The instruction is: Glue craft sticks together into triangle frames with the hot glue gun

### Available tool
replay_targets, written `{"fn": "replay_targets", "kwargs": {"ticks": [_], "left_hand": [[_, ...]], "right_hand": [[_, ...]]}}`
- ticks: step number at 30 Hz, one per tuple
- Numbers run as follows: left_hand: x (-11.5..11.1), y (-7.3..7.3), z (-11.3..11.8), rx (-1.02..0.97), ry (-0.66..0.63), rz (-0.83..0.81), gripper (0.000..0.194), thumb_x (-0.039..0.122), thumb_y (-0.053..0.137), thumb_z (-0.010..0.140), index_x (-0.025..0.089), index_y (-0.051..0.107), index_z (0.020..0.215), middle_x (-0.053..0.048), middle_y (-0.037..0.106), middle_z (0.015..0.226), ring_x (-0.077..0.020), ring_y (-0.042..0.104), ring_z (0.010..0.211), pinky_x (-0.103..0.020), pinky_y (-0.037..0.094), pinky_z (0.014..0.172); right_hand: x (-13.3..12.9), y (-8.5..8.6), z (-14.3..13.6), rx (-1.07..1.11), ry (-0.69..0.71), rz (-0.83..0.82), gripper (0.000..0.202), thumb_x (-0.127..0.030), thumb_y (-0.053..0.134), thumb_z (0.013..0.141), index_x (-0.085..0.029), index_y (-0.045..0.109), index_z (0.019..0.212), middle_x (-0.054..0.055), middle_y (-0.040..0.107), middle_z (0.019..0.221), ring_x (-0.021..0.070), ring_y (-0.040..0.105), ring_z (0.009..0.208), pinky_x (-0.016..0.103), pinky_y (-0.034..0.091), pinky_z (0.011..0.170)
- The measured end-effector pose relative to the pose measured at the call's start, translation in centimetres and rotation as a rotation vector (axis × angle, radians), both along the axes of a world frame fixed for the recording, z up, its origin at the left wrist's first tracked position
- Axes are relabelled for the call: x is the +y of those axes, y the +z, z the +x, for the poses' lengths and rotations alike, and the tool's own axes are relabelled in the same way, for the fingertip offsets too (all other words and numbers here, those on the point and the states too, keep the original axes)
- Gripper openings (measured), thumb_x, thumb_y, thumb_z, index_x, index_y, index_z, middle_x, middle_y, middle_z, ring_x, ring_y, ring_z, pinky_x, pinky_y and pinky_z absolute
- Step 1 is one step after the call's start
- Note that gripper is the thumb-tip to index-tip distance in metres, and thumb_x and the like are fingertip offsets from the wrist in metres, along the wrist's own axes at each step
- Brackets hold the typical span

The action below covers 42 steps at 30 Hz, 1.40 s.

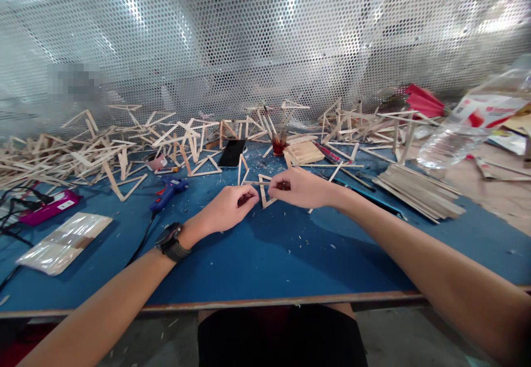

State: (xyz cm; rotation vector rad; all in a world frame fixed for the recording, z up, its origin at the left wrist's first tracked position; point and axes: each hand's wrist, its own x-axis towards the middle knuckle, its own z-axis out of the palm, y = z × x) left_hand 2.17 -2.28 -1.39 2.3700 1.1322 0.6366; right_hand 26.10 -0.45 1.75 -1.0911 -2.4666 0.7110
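Observation:
Close together over the middle of the blue table, both hands meet at a small frame of thin wooden sticks (263, 194). My left hand (227, 208), with a dark watch (171, 241) on its wrist, is closed in a pinch at the frame's left side. From the right, my right hand (302, 188) pinches the frame's other side, its fingers curled. The fingertips are partly hidden, so the exact grip points do not show. Behind my left hand rises a joined pair of sticks (243, 166); whether it belongs to the frame is unclear.
A blue glue gun (169, 191), purple power strip (52, 206) and clear packet (64, 241) lie left. Behind are a phone (232, 152), a cup (279, 145) and heaped stick frames (136, 135). Loose sticks (418, 190) and a plastic bottle (456, 126) are right, before perforated metal (265, 41).

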Motion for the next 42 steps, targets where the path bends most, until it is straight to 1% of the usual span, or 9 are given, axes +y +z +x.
{"fn": "replay_targets", "kwargs": {"ticks": [5, 11, 14, 17, 22, 29, 35, 38, 42], "left_hand": [[-0.3, 0.5, 0.0, 0.003, -0.014, -0.003, 0.023, 0.035, 0.049, 0.102, 0.020, 0.065, 0.092, 0.001, 0.061, 0.073, -0.0121, 0.049, 0.061, -0.026, 0.037, 0.059], [-0.4, 0.5, 0.1, -0.010, -0.027, -0.001, 0.023, 0.034, 0.050, 0.102, 0.021, 0.067, 0.095, 0.002, 0.061, 0.073, -0.0118, 0.048, 0.060, -0.026, 0.035, 0.057], [-0.4, 0.5, 0.2, -0.027, -0.043, 0.009, 0.023, 0.033, 0.050, 0.103, 0.021, 0.068, 0.096, 0.001, 0.065, 0.078, -0.0115, 0.050, 0.061, -0.026, 0.036, 0.058], [-0.4, 0.4, 0.1, -0.043, -0.046, 0.030, 0.023, 0.032, 0.050, 0.102, 0.020, 0.068, 0.096, 0.000, 0.067, 0.081, -0.0114, 0.052, 0.063, -0.026, 0.037, 0.060], [-0.3, 0.3, 0.1, -0.022, -0.014, 0.051, 0.027, 0.037, 0.049, 0.103, 0.020, 0.068, 0.095, 0.000, 0.064, 0.075, -0.0117, 0.049, 0.060, -0.025, 0.035, 0.055], [-0.1, 0.0, 0.1, -0.051, 0.008, 0.051, 0.025, 0.035, 0.053, 0.101, 0.021, 0.073, 0.098, -0.001, 0.072, 0.081, -0.0138, 0.061, 0.067, -0.026, 0.044, 0.063], [0.0, 0.2, 0.0, -0.007, -0.013, 0.133, 0.022, 0.030, 0.056, 0.100, 0.023, 0.077, 0.096, -0.001, 0.075, 0.086, -0.0149, 0.065, 0.069, -0.028, 0.047, 0.066], [0.1, 0.0, -0.1, 0.020, -0.046, 0.204, 0.021, 0.027, 0.057, 0.100, 0.023, 0.077, 0.096, -0.002, 0.076, 0.089, -0.0157, 0.066, 0.072, -0.029, 0.049, 0.069], [0.4, -0.4, -0.3, 0.073, -0.079, 0.264, 0.022, 0.027, 0.056, 0.101, 0.024, 0.078, 0.099, -0.003, 0.078, 0.095, -0.0186, 0.070, 0.082, -0.031, 0.052, 0.075]], "right_hand": [[0.2, 0.2, 0.2, -0.052, -0.005, -0.043, 0.030, -0.035, 0.051, 0.093, -0.017, 0.072, 0.082, 0.000, 0.061, 0.064, 0.0111, 0.047, 0.055, 0.028, 0.031, 0.058], [0.1, -0.5, -0.2, 0.040, 0.055, -0.073, 0.043, -0.052, 0.051, 0.097, -0.017, 0.075, 0.101, 0.002, 0.067, 0.075, 0.0117, 0.048, 0.057, 0.028, 0.032, 0.058], [0.1, -1.0, -0.5, 0.074, 0.098, -0.102, 0.044, -0.055, 0.054, 0.096, -0.019, 0.075, 0.108, 0.004, 0.072, 0.083, 0.0128, 0.052, 0.061, 0.027, 0.034, 0.059], [0.2, -1.4, -0.7, 0.084, 0.120, -0.066, 0.040, -0.052, 0.054, 0.097, -0.019, 0.076, 0.101, 0.004, 0.073, 0.084, 0.0128, 0.054, 0.064, 0.027, 0.035, 0.061], [0.4, -1.5, -0.6, 0.048, 0.060, -0.033, 0.037, -0.047, 0.054, 0.097, -0.018, 0.076, 0.091, 0.000, 0.063, 0.067, 0.0104, 0.045, 0.056, 0.027, 0.030, 0.058], [0.3, -1.3, -0.9, 0.113, -0.031, -0.057, 0.031, -0.042, 0.059, 0.090, -0.018, 0.076, 0.084, 0.001, 0.065, 0.070, 0.0112, 0.048, 0.060, 0.027, 0.032, 0.059], [0.0, -0.8, -0.7, 0.020, -0.066, -0.132, 0.032, -0.042, 0.057, 0.088, -0.018, 0.076, 0.079, -0.002, 0.051, 0.056, 0.0100, 0.036, 0.049, 0.028, 0.027, 0.053], [0.0, -0.8, -0.6, -0.011, -0.051, -0.156, 0.032, -0.044, 0.059, 0.087, -0.018, 0.076, 0.078, -0.002, 0.052, 0.057, 0.0100, 0.036, 0.049, 0.029, 0.027, 0.053], [0.2, -1.0, -0.6, -0.025, -0.050, -0.164, 0.032, -0.046, 0.061, 0.085, -0.019, 0.076, 0.078, 0.000, 0.057, 0.061, 0.0107, 0.043, 0.052, 0.028, 0.029, 0.053]]}}
